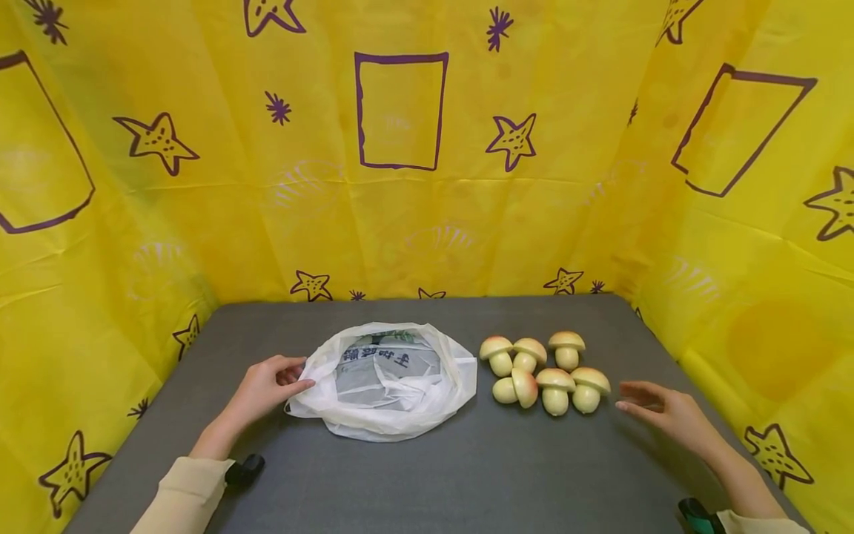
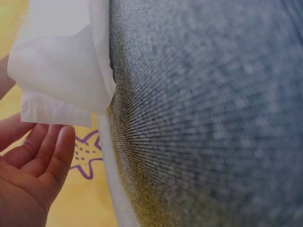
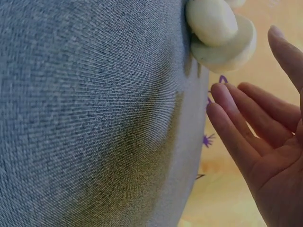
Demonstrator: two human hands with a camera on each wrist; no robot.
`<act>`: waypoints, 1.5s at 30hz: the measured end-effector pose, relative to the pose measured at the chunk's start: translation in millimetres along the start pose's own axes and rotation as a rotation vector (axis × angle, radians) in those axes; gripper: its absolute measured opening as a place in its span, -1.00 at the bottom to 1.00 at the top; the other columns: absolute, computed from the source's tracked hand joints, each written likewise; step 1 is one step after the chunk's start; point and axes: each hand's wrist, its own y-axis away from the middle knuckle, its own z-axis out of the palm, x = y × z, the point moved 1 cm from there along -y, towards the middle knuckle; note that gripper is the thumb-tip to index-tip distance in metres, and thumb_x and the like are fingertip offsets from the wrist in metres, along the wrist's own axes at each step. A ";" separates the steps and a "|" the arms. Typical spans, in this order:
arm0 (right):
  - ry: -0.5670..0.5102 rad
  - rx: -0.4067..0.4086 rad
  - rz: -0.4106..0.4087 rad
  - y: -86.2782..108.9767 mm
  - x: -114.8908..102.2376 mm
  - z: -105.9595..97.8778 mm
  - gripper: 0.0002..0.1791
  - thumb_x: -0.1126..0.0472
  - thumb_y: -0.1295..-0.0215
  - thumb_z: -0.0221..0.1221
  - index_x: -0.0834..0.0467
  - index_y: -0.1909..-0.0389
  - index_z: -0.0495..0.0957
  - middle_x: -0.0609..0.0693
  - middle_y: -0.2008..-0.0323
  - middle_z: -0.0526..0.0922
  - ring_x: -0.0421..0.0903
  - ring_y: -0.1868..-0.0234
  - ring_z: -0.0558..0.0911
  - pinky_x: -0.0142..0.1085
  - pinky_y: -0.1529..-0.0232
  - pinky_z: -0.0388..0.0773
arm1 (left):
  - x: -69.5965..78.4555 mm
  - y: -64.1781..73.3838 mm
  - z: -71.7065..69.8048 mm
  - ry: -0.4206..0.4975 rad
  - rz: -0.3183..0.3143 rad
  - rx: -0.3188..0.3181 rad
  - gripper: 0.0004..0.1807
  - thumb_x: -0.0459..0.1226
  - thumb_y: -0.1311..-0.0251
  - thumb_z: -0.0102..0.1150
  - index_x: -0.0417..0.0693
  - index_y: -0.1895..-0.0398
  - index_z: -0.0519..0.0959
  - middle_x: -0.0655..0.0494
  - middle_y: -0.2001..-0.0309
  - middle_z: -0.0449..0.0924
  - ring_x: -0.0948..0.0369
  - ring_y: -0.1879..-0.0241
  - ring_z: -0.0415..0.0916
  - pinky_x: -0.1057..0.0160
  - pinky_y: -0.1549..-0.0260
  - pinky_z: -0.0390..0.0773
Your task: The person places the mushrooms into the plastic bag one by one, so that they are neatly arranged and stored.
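Observation:
A white plastic bag [image 1: 460, 371] with dark printed characters inside lies on the dark grey table, its mouth spread wide and facing up. My left hand [image 1: 270, 383] is at the bag's left rim, thumb and fingers apart, fingertips right at the plastic. In the left wrist view those fingers [image 2: 57, 153] extend beside the hanging bag edge [image 2: 57, 71]. Several toy mushrooms [image 1: 556, 380], cream with orange-tinted caps, stand or lie in a cluster right of the bag. Beside the rightmost mushroom [image 3: 213, 23], my right hand [image 3: 265, 127] is held with fingers extended, nothing between them.
The dark grey table [image 1: 427, 482] runs back to a yellow cloth wall [image 1: 400, 208] with purple starfish and frame drawings. More yellow cloth closes in both sides. A dark strap device [image 1: 245, 469] sits on the left wrist, another [image 1: 699, 515] on the right.

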 end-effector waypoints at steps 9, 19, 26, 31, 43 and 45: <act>0.034 -0.041 -0.020 -1.4 1.7 7.0 -0.66 -0.04 -0.23 0.21 0.05 0.06 0.65 -0.09 0.21 0.73 -0.40 0.29 0.63 -0.39 0.29 0.55 | 1.9 0.0 -1.1 -0.003 -0.013 -0.012 -0.46 0.01 0.09 0.43 -0.14 0.07 0.65 0.16 0.40 0.58 0.31 0.44 0.45 0.38 0.44 0.48; 0.025 -0.083 -0.033 -7.5 -0.4 15.0 -0.64 -0.02 -0.22 0.23 0.09 0.06 0.64 -0.07 0.21 0.73 -0.30 0.23 0.67 -0.40 0.26 0.56 | 4.3 2.7 -3.9 0.013 -0.049 -0.034 -0.44 -0.01 0.08 0.43 -0.17 0.05 0.63 0.14 0.36 0.60 0.27 0.42 0.46 0.40 0.46 0.48; 0.039 -0.102 -0.033 -15.2 -1.0 18.3 -0.61 -0.05 -0.21 0.22 0.10 0.05 0.64 -0.07 0.21 0.73 -0.23 0.19 0.68 -0.39 0.24 0.55 | 4.1 4.0 -5.4 0.025 -0.063 -0.044 -0.46 -0.07 0.08 0.44 -0.20 0.05 0.63 0.13 0.36 0.61 0.27 0.42 0.47 0.41 0.47 0.48; 0.046 -0.113 -0.032 -20.3 0.5 20.5 -0.57 -0.07 -0.21 0.22 0.15 0.05 0.63 -0.05 0.20 0.73 -0.15 0.18 0.69 -0.38 0.23 0.55 | 4.4 4.7 -5.3 0.051 -0.090 -0.058 -0.48 -0.12 0.06 0.43 -0.20 0.02 0.62 0.10 0.35 0.61 0.24 0.40 0.46 0.41 0.47 0.49; 0.023 -0.117 -0.001 -27.0 -1.5 25.1 -0.49 -0.06 -0.19 0.24 0.26 0.01 0.58 0.05 0.18 0.72 -0.06 0.17 0.69 -0.38 0.25 0.55 | 3.8 5.6 -7.7 0.070 -0.107 -0.097 -0.51 -0.17 0.03 0.41 -0.23 0.03 0.61 0.10 0.38 0.61 0.24 0.40 0.48 0.40 0.46 0.50; 0.008 -0.129 0.007 -28.1 -2.8 25.5 -0.47 -0.05 -0.21 0.23 0.30 -0.02 0.56 0.10 0.16 0.71 -0.01 0.16 0.69 -0.37 0.26 0.55 | 4.1 5.3 -7.5 0.072 -0.111 -0.095 -0.52 -0.18 0.04 0.41 -0.23 0.04 0.62 0.10 0.38 0.62 0.25 0.40 0.49 0.40 0.46 0.50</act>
